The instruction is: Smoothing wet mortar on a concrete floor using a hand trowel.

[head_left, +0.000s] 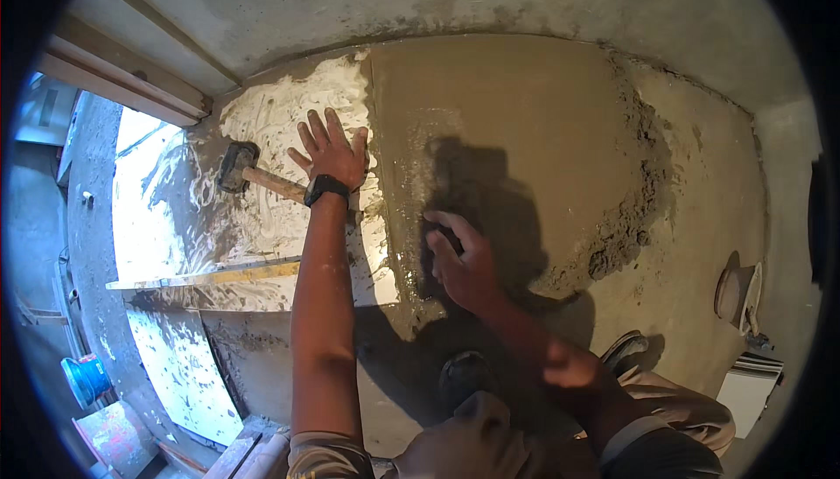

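My left hand [336, 157] lies flat with fingers spread on a pale floor tile [289, 103] smeared with wet cement; a black watch is on that wrist. Beside it rests a mallet [234, 167] with a black head, its wooden handle running toward the wrist. My right hand [464, 260] is curled low over the near left part of a smooth brown mortar bed [525, 103], close to the tile's right edge. Its fingers are bent around something dark, which shadow keeps me from making out.
A long straightedge [210, 278] with a yellowish face lies across the tiles at left. Crumbly mortar [630, 216] borders the bed on the right. Wooden boards [131, 68] stand at the upper left. A blue bucket [86, 379] and a splattered pail [114, 435] sit lower left; stacked tiles [748, 391] lie lower right.
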The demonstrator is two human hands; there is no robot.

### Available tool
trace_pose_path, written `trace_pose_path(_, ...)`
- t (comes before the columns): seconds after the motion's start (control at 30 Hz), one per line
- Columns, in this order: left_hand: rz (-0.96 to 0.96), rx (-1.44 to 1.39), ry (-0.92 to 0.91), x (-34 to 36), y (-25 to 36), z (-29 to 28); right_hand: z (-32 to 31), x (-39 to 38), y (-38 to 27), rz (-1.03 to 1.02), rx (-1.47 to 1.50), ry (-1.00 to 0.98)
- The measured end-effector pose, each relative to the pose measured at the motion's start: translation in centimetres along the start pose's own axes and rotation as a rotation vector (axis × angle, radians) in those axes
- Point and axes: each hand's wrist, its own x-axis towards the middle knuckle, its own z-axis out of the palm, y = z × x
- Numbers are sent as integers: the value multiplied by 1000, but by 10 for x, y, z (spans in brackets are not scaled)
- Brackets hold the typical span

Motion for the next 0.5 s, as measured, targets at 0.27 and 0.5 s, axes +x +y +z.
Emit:
trace_pose_path(0.27,-7,-40,-44,-4,3,-12,41,45,16,-254,-165,50)
trace_pose_path(0.5,-22,-23,-47,-4,5,-12,58,-11,50,-263,-374,51)
